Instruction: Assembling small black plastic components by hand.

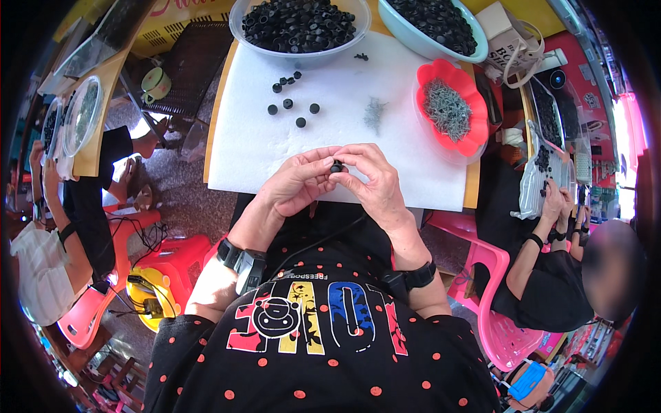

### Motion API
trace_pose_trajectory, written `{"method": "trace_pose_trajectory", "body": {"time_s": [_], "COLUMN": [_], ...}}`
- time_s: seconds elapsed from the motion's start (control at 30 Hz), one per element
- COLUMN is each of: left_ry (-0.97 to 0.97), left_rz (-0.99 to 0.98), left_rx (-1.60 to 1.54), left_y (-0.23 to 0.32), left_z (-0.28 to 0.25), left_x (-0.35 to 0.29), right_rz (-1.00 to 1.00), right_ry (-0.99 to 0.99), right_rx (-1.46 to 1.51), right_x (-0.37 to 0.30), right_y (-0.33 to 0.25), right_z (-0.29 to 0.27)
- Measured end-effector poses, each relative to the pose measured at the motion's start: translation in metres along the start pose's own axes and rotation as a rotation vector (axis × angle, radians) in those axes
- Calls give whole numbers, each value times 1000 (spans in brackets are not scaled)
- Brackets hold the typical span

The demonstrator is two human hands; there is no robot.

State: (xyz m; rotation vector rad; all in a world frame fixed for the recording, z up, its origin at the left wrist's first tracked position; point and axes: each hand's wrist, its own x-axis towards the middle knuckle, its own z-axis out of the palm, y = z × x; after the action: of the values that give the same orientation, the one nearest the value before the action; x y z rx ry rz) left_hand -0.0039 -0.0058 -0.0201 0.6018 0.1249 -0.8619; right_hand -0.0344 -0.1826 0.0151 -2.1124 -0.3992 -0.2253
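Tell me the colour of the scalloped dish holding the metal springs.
Red dish, right of the white mat; head view shows it.

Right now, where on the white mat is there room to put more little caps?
The white mat is bare at its left side and along the near right edge, below the red dish. It is crowded near the clear bowl, where loose black caps lie, and by the small spring pile.
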Motion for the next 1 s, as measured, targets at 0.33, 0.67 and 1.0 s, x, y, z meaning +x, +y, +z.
{"method": "trace_pose_trajectory", "body": {"time_s": [0.33, 0.67, 1.0], "left_ry": [117, 174, 244], "left_rz": [142, 249, 318], "left_rx": [22, 149, 179], "left_y": [-3, -14, -24], "left_z": [3, 13, 20], "left_x": [-2, -1, 8], "right_rz": [-45, -151, -178], "right_ry": [190, 295, 404], "right_rx": [-172, -267, -319], "right_x": [-6, -13, -17], "right_y": [-12, -8, 5], "right_z": [8, 8, 17]}}
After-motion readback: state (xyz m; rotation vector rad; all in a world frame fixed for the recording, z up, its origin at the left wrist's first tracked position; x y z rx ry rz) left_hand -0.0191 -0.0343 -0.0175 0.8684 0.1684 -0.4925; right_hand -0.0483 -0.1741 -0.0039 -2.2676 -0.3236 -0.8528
